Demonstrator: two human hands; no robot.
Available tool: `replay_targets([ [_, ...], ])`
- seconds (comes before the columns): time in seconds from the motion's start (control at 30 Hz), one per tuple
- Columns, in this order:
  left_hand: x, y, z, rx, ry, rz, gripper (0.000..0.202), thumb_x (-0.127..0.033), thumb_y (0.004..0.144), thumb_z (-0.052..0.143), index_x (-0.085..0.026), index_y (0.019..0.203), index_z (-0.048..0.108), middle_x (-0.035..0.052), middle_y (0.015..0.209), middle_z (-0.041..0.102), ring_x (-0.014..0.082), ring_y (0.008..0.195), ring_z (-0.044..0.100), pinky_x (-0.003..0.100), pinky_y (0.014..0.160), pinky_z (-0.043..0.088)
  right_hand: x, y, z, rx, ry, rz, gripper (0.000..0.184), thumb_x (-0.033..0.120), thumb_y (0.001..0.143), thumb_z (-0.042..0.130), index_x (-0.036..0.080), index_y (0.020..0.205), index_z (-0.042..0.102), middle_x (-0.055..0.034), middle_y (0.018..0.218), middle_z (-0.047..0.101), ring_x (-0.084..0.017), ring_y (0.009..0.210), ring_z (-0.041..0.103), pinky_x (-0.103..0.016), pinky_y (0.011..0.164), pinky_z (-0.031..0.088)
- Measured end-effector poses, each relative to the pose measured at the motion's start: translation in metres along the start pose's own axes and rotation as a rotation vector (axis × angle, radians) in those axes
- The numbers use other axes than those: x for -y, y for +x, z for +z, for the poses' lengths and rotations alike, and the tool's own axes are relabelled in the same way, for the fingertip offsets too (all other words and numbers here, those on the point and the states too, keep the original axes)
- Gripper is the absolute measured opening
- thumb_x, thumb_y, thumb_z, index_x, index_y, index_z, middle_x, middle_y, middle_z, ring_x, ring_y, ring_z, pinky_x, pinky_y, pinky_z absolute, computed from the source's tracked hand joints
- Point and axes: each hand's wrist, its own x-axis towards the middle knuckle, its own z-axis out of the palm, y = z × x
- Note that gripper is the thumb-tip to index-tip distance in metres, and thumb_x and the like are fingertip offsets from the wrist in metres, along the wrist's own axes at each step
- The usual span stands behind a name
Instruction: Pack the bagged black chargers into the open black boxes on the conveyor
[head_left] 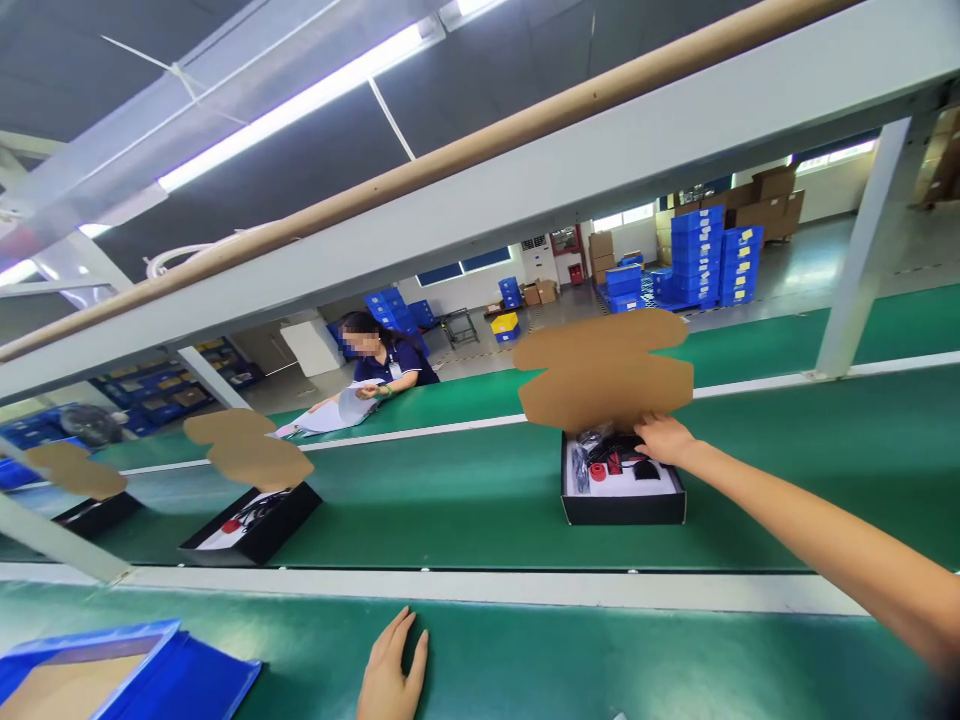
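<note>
On the green work surface at the bottom, my left hand [394,668] lies with its fingers outstretched and thumb apart, holding nothing. My right hand [664,438] reaches to the rear right of an open black box [624,510], its fingers bent down at the dark cables [619,445]. What the fingertips grip is hidden. The box has a white insert [626,487], a red round part [597,471], a small black part [646,470] and a clear plastic bag [580,470]. A brown cardboard flap [607,390] rises behind it, close to my fingers.
Further left on the green conveyor belt [435,490] stand a second open black box [281,530] and a third [101,515], both with brown flaps. A blue bin [187,670] sits at lower left. Across the belt, a co-worker [394,365] handles a white sheet [341,412]. A metal beam [480,230] crosses overhead.
</note>
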Motion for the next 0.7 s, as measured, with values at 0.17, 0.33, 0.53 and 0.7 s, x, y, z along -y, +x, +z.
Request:
replay_targets([
  [0.17,-0.003,0.003,-0.001,0.019,0.018,-0.009,0.074,-0.062,0.077,0.036,-0.003,0.110,0.065,0.0234,0.126,0.061,0.0360,0.120,0.055,0.053,0.107,0.041,-0.022,-0.060,-0.022,-0.011,0.013,-0.165,0.024,0.022,0.094,0.054,0.013,0.115,0.063,-0.0169,0.117,0.059,-0.031,0.108,0.055,-0.042,0.093,0.045],
  [0.33,-0.019,0.006,-0.009,0.066,0.106,-0.017,0.083,-0.062,0.073,0.030,0.004,0.112,0.063,0.0255,0.125,0.061,0.0365,0.119,0.055,0.048,0.108,0.040,-0.049,-0.180,-0.045,0.154,0.171,-0.289,0.031,0.032,0.093,0.051,0.017,0.116,0.065,-0.0127,0.114,0.063,-0.031,0.104,0.058,-0.042,0.089,0.048],
  [0.53,-0.040,0.010,-0.017,0.159,0.217,-0.007,0.093,-0.059,0.073,0.018,0.014,0.115,0.056,0.0347,0.122,0.058,0.0440,0.118,0.054,0.053,0.107,0.038,-0.097,-0.348,-0.079,0.298,0.390,-0.005,0.051,0.051,0.093,0.044,0.014,0.124,0.062,-0.0146,0.124,0.060,-0.034,0.114,0.054,-0.044,0.098,0.044],
  [0.7,-0.050,0.005,-0.011,0.157,0.397,0.023,0.089,-0.051,0.078,0.006,0.015,0.113,0.056,0.0332,0.119,0.060,0.0404,0.119,0.054,0.045,0.109,0.036,-0.131,-0.441,-0.075,0.348,0.387,0.320,0.060,0.055,0.089,0.041,0.011,0.126,0.060,-0.0176,0.124,0.060,-0.037,0.112,0.056,-0.048,0.096,0.046],
])
